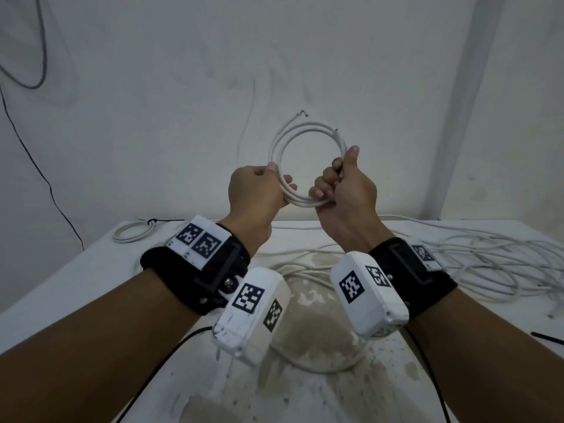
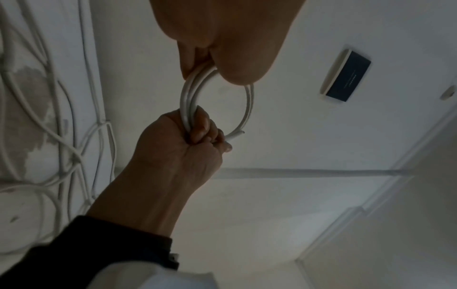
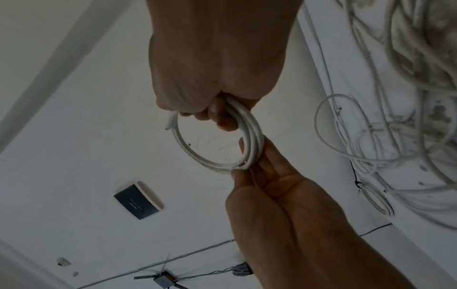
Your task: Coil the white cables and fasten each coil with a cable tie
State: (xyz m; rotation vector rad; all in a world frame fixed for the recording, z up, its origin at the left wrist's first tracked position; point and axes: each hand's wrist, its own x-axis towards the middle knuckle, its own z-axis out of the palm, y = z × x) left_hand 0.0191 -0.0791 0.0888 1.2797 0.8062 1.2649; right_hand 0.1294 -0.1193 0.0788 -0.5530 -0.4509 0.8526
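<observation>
While held at frame centre, the white cable coil (image 1: 308,166) was grasped by left hand (image 1: 256,193) and right hand (image 1: 345,190).

Black wristbands (image 1: 195,271), white marker-tagged cameras (image 1: 251,312)

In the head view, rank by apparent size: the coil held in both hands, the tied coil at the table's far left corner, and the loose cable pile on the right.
1. Loose cable pile, clearly the widest spread.
2. Held coil.
3. Tied coil, though it lies flat and farther off, so foreshortening makes the order of the two coils unsure.
</observation>
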